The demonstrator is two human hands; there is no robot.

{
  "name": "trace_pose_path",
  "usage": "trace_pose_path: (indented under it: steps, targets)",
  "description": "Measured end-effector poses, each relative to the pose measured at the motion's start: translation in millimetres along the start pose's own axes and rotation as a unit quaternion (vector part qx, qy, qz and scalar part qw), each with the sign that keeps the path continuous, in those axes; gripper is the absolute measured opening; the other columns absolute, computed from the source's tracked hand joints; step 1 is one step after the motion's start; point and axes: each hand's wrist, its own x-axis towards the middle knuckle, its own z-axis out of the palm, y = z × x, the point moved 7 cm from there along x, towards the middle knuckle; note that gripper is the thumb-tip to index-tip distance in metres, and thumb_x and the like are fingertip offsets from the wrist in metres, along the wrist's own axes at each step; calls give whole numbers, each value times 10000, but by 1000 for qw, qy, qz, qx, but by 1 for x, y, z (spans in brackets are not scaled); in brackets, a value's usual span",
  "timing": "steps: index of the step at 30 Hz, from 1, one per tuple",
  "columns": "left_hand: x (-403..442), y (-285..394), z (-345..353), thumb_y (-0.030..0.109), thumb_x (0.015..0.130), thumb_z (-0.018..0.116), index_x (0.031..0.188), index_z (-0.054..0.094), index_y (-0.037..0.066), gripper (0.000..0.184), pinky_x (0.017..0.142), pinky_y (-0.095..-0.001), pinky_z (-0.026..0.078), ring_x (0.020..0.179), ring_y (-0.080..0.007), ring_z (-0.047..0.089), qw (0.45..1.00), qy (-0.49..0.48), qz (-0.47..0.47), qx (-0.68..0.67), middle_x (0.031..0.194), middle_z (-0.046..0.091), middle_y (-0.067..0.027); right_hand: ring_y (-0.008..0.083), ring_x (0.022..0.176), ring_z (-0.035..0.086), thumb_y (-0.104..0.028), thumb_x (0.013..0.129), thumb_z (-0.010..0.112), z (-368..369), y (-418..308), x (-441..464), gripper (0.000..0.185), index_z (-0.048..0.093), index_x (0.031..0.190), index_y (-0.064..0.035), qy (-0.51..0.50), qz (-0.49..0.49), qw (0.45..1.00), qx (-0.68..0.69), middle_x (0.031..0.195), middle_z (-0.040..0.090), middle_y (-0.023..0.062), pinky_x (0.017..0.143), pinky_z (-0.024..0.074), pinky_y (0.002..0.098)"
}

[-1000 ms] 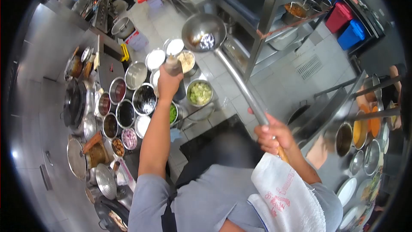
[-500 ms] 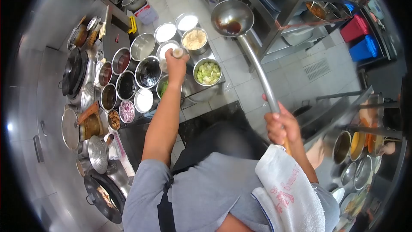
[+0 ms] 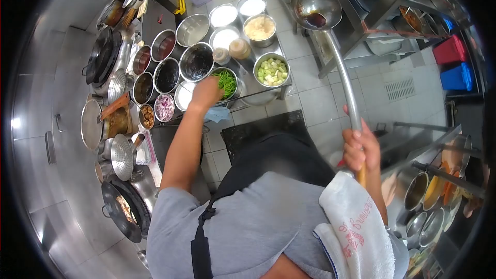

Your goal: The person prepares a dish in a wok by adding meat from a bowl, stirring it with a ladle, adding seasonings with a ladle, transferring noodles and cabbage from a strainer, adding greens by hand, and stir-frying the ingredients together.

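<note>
My right hand (image 3: 361, 147) is wrapped round the wooden end of a long-handled ladle (image 3: 316, 8), whose metal bowl holds a little dark liquid. My left hand (image 3: 207, 93) is at the rim of a pot of chopped greens (image 3: 225, 83), beside a pot of white contents (image 3: 185, 94); its fingers are partly hidden and blurred. Two bottles (image 3: 239, 48) stand behind it among the pots. To their right are a pot of pale green cubes (image 3: 272, 71) and a pot of pale yellowish food (image 3: 259, 28).
Pots of dark sauce (image 3: 197, 62) and chopped purple onion (image 3: 165, 107) stand at the left, near a perforated skimmer (image 3: 122, 156) and a wok with food (image 3: 124, 211). A metal shelf (image 3: 361, 36) rises at the upper right. A towel (image 3: 356, 222) hangs over my right arm.
My left hand has let go of a bottle among the pots and moved back to the greens. The ladle has shifted right, and the whole view has shifted.
</note>
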Motion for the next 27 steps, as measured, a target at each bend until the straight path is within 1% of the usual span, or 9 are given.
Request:
trace_pose_path:
  steps: [3, 11, 14, 18, 21, 23, 24, 26, 27]
  targets:
    - [6, 6, 25, 165, 711, 650, 1018, 605, -8, 355, 785, -434, 485, 938, -359, 597, 999, 39, 2, 20, 987, 600, -207, 57, 372, 348, -25, 904, 438, 1, 0, 3, 571, 225, 1430, -91, 2, 3, 1000, 0, 647, 355, 19, 314, 365, 222]
    - [-2, -4, 10, 130, 771, 595, 1052, 634, -8, 316, 866, -412, 461, 986, -347, 590, 990, 115, -25, -71, 1047, 626, -183, 54, 374, 347, -25, 905, 441, 2, 4, -2, 563, 237, 1425, -92, -5, 5, 1000, 8, 648, 358, 17, 315, 365, 222]
    - [-6, -13, 7, 144, 820, 556, 1099, 620, -15, 327, 927, -395, 435, 1072, -357, 563, 973, 141, -56, -172, 1207, 566, -205, 52, 369, 340, -28, 902, 448, 0, 3, -3, 562, 245, 1422, -88, 9, -5, 1000, 2, 647, 359, 17, 310, 360, 218]
    - [-11, -17, 4, 151, 836, 546, 1113, 614, -11, 328, 927, -375, 431, 1094, -350, 555, 962, 165, -63, -207, 1218, 552, -217, 51, 368, 339, -31, 896, 458, -3, 3, -4, 561, 257, 1417, -85, 25, -5, 1000, 1, 645, 361, 17, 306, 353, 214]
    - [-13, -25, 7, 155, 869, 525, 1113, 615, -32, 320, 892, -354, 442, 1052, -320, 591, 921, 167, -127, -329, 1172, 601, -203, 52, 367, 340, -29, 891, 463, -6, 2, -4, 560, 269, 1413, -84, 23, -6, 1000, 5, 643, 363, 17, 302, 346, 212]
    - [-17, -38, 23, 158, 901, 499, 1096, 616, -40, 301, 854, -346, 446, 975, -282, 605, 750, 218, -192, -595, 1073, 638, -151, 55, 367, 343, -23, 886, 462, -6, 1, -4, 566, 268, 1414, -84, 17, -7, 1000, 4, 643, 365, 16, 303, 346, 217]
    - [-17, -35, 22, 158, 901, 499, 1096, 616, -40, 301, 854, -346, 446, 975, -282, 605, 750, 219, -192, -594, 1073, 638, -151, 55, 367, 343, -23, 886, 462, -6, 1, -4, 566, 268, 1414, -84, 15, -7, 1000, 5, 643, 365, 16, 303, 346, 217]
    - [-22, -37, 25, 147, 914, 477, 1077, 597, -14, 259, 837, -360, 449, 912, -247, 591, 580, 284, -194, -739, 991, 619, -103, 57, 369, 347, -22, 886, 458, -7, -1, -5, 568, 265, 1416, -84, 27, -2, 1000, 6, 642, 364, 17, 305, 349, 223]
    - [-23, -36, 23, 147, 914, 477, 1077, 597, -14, 259, 837, -360, 449, 912, -247, 591, 580, 287, -195, -737, 991, 619, -103, 57, 369, 347, -22, 886, 458, -8, -1, -4, 568, 265, 1416, -84, 25, 1, 1000, 6, 642, 364, 17, 305, 349, 223]
